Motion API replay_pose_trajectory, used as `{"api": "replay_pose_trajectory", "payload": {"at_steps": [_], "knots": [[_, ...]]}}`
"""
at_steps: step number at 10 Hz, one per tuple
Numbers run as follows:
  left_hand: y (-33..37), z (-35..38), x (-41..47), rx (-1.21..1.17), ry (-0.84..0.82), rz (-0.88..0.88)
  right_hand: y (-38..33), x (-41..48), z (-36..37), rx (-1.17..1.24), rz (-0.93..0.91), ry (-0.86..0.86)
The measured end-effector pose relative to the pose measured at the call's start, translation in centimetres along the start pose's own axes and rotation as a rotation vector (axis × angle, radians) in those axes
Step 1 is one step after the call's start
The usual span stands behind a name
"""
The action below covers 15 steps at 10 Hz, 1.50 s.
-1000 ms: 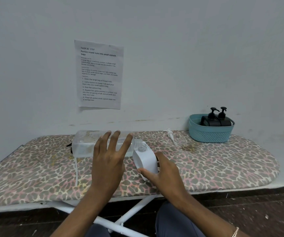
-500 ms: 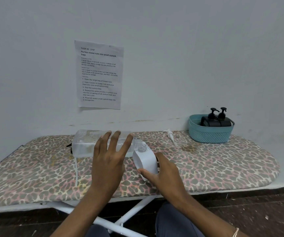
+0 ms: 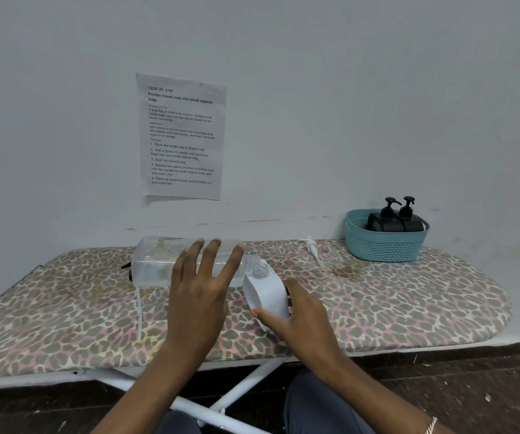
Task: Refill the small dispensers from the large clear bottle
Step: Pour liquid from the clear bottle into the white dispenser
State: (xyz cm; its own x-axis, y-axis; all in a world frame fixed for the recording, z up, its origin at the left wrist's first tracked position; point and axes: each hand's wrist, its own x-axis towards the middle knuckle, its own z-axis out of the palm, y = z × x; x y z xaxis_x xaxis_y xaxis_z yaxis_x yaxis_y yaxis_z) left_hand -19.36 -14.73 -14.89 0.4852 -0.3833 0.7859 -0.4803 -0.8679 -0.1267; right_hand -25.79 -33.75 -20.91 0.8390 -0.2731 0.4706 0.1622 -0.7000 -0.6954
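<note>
Cannot identify black piece (image 3: 126,266) behind clear bottle (image 3: 155,261). Cannot see right hand's (image 3: 305,321) fingertips behind white dispenser (image 3: 268,296); nor black dispensers' (image 3: 396,225) bases.

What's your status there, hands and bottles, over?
Left hand open, fingers spread over large clear plastic bottle lying sideways. Right hand grips small white plastic dispenser, uncapped, neck at bottle's mouth. Nothing between them.

Printed sheet (image 3: 182,136) on wall (image 3: 315,89); leopard-print ironing board (image 3: 409,302); teal basket (image 3: 384,249) far right.
</note>
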Motion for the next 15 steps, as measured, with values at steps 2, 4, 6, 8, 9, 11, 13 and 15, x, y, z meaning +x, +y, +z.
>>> {"api": "replay_pose_trajectory", "payload": {"at_steps": [2, 4, 6, 8, 9, 11, 13, 15], "knots": [[-0.04, 0.0, 0.0, 0.006, -0.003, 0.007, -0.04, -0.06, 0.17, -0.02, 0.002, -0.002], [-0.1, 0.08, 0.0, 0.01, 0.004, 0.01, -0.08, 0.04, 0.12, -0.045, 0.0, -0.009], [-0.16, 0.1, 0.04, 0.007, 0.001, 0.011, -0.14, 0.16, 0.15, -0.048, 0.003, -0.027], [-0.16, 0.09, 0.08, 0.003, 0.0, 0.009, 0.0, 0.26, 0.09, -0.032, 0.015, -0.042], [-0.14, 0.08, 0.08, 0.004, -0.004, 0.009, -0.04, 0.29, 0.0, -0.027, 0.018, -0.051], [-0.19, 0.0, 0.07, 0.005, -0.004, 0.008, -0.17, 0.33, -0.2, -0.021, 0.024, -0.063], [-0.11, -0.09, 0.13, 0.0, 0.001, 0.011, -0.31, 0.34, -0.28, -0.005, 0.019, -0.062], [-0.11, -0.12, 0.11, 0.004, -0.004, 0.011, -0.28, 0.42, -0.25, -0.008, 0.024, -0.062]]}}
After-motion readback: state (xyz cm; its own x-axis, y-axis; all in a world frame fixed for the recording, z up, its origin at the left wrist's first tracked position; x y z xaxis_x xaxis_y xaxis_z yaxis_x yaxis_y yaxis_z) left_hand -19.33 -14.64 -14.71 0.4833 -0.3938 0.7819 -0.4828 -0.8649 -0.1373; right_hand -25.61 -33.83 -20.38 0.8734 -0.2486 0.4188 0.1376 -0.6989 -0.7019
